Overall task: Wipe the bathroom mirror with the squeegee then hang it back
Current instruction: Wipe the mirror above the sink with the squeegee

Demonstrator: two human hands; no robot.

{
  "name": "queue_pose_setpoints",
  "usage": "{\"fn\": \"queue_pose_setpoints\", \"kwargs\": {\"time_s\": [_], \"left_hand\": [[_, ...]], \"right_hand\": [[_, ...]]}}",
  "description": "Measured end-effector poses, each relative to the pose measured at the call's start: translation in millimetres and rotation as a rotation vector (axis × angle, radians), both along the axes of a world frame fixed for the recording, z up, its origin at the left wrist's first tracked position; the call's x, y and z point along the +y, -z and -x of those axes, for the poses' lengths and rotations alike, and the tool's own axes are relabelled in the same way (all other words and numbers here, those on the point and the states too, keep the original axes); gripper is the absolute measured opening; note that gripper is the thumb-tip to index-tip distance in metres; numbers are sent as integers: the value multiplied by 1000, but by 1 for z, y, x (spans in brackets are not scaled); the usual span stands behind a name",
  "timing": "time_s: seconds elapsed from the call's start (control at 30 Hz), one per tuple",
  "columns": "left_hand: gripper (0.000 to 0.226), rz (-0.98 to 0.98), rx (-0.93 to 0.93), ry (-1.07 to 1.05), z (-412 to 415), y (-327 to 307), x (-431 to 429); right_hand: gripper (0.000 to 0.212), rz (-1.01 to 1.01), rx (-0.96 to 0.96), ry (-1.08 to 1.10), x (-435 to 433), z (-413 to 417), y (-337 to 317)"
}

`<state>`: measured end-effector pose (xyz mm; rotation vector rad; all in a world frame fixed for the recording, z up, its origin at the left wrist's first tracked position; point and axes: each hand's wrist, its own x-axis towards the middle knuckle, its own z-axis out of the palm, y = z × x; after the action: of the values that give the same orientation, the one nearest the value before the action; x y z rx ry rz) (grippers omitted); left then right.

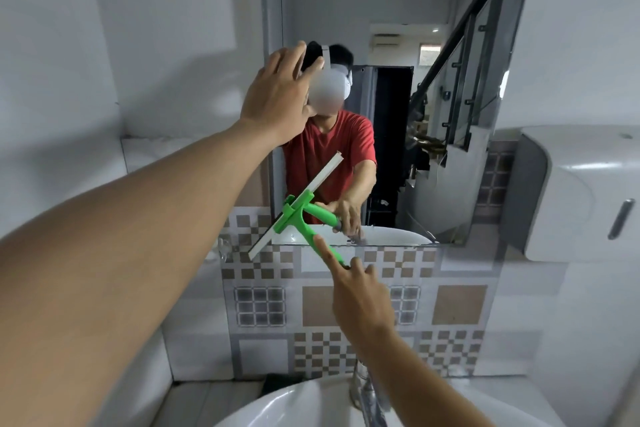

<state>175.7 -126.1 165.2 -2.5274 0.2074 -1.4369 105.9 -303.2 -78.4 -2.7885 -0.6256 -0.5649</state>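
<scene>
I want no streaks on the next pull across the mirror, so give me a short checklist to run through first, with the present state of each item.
1. Right hand grips the squeegee handle: ok.
2. Blade lies flat on the mirror: cannot tell; it sits tilted at the lower left corner.
3. Blade fully on the glass: not ok, its lower end overhangs the tiles.
4. Left hand off the glass: cannot tell.
5. Sink below to catch drips: ok.

We're in a small bathroom: white sink (pixel 294 402) with chrome tap (pixel 363 388) below, wall mirror (pixel 398 3) above a band of checkered tiles (pixel 453 305), paper dispenser (pixel 571 194) mounted at right.
</scene>
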Motion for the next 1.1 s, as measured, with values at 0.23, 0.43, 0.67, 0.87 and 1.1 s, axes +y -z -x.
{"fn": "queue_pose_setpoints", "kwargs": {"time_s": [0.23,0.43,0.67,0.87,1.1], "left_hand": [[68,37,-30,-37,6,11,-9],[61,74,-43,-37,13,35,-10],[66,90,11,-2,11,60,-25],[71,36,54,84,4,85,-49],[77,35,139,85,-3,108,-62]], "right_hand": [[89,299,-229,43,-72,-26,-25],[100,380,-337,96,-129,-46,-37],[93,301,-298,179,-174,-47,-16],[100,151,-210,223,-180,-39,0],[108,-92,-63,292,-163,-29,38]]}}
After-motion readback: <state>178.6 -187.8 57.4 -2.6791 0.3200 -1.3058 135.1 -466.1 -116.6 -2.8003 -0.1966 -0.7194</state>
